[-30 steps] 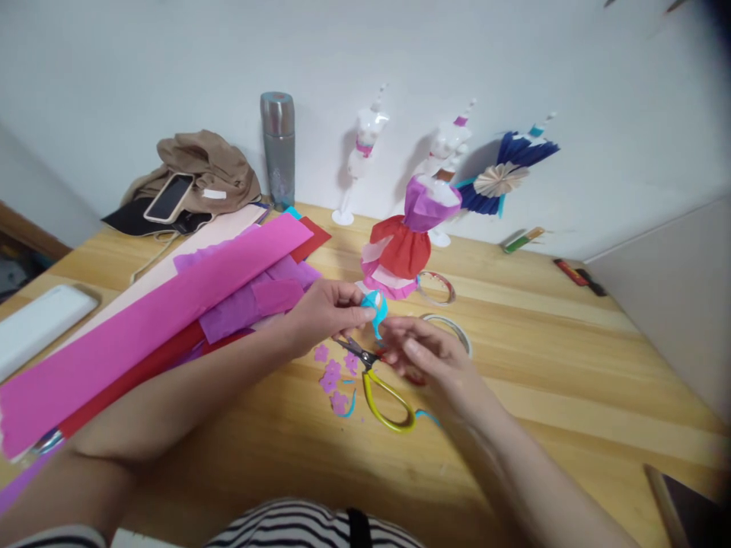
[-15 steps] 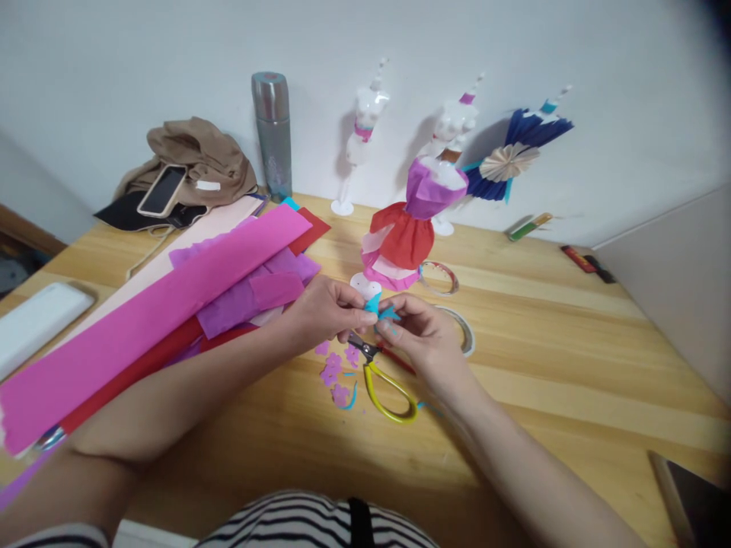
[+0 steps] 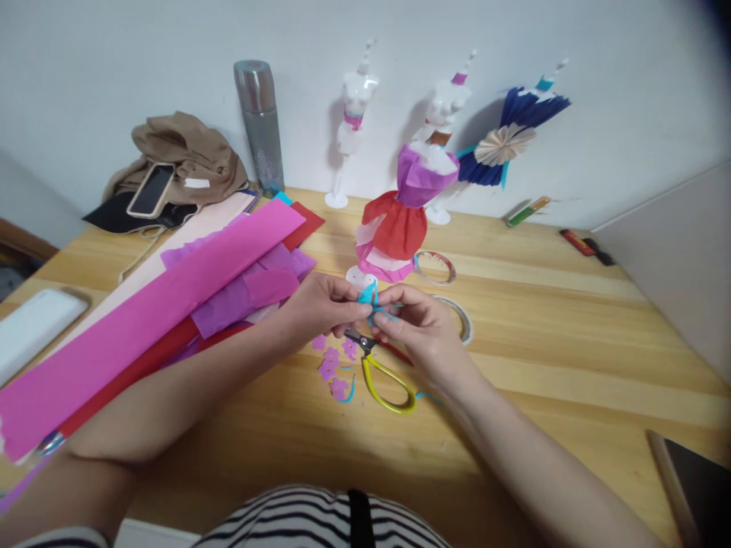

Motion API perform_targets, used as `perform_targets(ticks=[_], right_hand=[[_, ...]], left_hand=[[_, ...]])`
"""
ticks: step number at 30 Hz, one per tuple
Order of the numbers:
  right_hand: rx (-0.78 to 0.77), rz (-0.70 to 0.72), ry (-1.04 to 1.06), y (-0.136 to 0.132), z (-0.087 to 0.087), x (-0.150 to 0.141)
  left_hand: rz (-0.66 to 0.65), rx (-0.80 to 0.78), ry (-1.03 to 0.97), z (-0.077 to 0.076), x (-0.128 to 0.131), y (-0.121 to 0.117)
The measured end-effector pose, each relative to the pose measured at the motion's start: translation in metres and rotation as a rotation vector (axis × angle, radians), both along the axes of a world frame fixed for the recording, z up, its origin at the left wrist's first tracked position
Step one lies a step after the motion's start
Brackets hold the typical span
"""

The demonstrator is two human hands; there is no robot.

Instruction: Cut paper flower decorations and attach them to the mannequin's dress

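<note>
A small piece of turquoise paper (image 3: 368,294) is pinched between both hands near the middle of the table. My left hand (image 3: 331,304) grips it from the left with thumb and finger. From the right, my right hand (image 3: 414,320) closes its fingertips on the same paper. Just below lie scissors (image 3: 389,387) with yellow and red handles, partly behind my right hand. Purple paper flowers (image 3: 330,364) and thin turquoise scraps (image 3: 350,390) rest beside the blades. Behind my hands stands a mini dress form in a purple, red and pink paper dress (image 3: 403,217).
Two tape rolls (image 3: 435,268) (image 3: 464,323) lie right of the dress. Coloured paper strips (image 3: 160,304) cover the left side, near a white box-like object (image 3: 43,323). Along the wall stand a steel flask (image 3: 260,125), a bare mannequin (image 3: 354,125) and a blue-dressed mannequin (image 3: 508,141).
The turquoise paper has turned between my fingers and now shows a folded or looped shape. Both hands stay in almost the same place; the whole view has shifted slightly.
</note>
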State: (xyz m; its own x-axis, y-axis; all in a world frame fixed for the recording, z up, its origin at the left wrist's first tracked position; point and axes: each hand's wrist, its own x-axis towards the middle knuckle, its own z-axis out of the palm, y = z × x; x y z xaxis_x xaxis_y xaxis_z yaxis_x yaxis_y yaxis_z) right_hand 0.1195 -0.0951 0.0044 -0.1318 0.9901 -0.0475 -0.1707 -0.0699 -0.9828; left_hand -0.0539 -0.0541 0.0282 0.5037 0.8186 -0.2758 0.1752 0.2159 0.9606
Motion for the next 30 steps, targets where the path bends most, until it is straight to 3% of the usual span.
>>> perform_targets(ticks=[9,22,30], right_hand=[[-0.076,-0.041,-0.046,0.001,-0.001,0.004],[-0.094,0.03,0.055,0.003,-0.006,0.006],[-0.024,0.027,-0.005,0.003,-0.003,0.003]], left_hand=[[-0.023,0.0,-0.016,-0.002,0.001,-0.001],[-0.031,0.004,-0.099,-0.009,-0.001,0.001],[-0.036,-0.005,-0.066,0.0,0.003,0.0]])
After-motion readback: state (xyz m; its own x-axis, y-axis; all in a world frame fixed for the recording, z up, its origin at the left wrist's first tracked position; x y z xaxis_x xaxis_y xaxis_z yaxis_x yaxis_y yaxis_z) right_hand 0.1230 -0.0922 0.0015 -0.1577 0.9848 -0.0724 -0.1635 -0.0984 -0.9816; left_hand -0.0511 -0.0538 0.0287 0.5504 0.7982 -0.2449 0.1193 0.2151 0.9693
